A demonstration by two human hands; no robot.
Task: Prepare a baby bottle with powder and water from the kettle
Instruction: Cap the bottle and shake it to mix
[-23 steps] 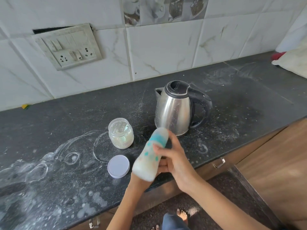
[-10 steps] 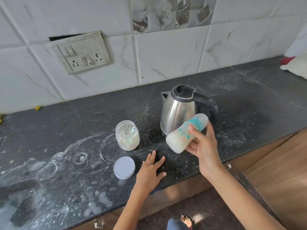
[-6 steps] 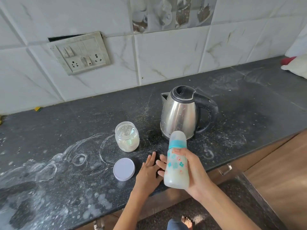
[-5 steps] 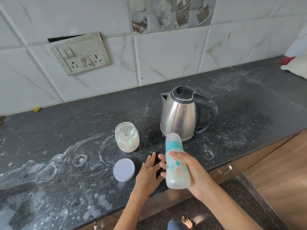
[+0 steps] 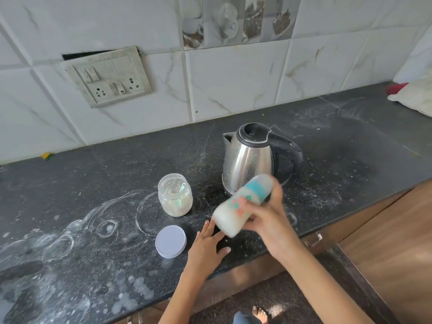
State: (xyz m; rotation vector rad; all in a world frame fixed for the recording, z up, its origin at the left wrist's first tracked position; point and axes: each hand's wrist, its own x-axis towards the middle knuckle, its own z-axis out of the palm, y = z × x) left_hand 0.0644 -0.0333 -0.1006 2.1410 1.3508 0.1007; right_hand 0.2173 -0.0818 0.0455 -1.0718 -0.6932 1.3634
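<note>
Half a second ago the baby bottle (image 5: 243, 204) stood nearly upright in the right hand (image 5: 268, 216); now it lies tilted, capped end toward the upper right of the frame and blurred with motion, so the person is judged to be shaking it to mix powder and water, a late step. The right hand's fingers curl round the bottle at centre frame, in front of the kettle (image 5: 250, 162). The left hand (image 5: 208, 246) lies flat with fingers spread on the black speckled countertop (image 5: 117, 164), streaked with white powder. The bottle is translucent plastic with milky contents and a teal collar. The kettle is brushed steel with a black handle; the powder jar (image 5: 175, 195) is clear and open, its round white lid (image 5: 171, 241) lying flat beside it
</note>
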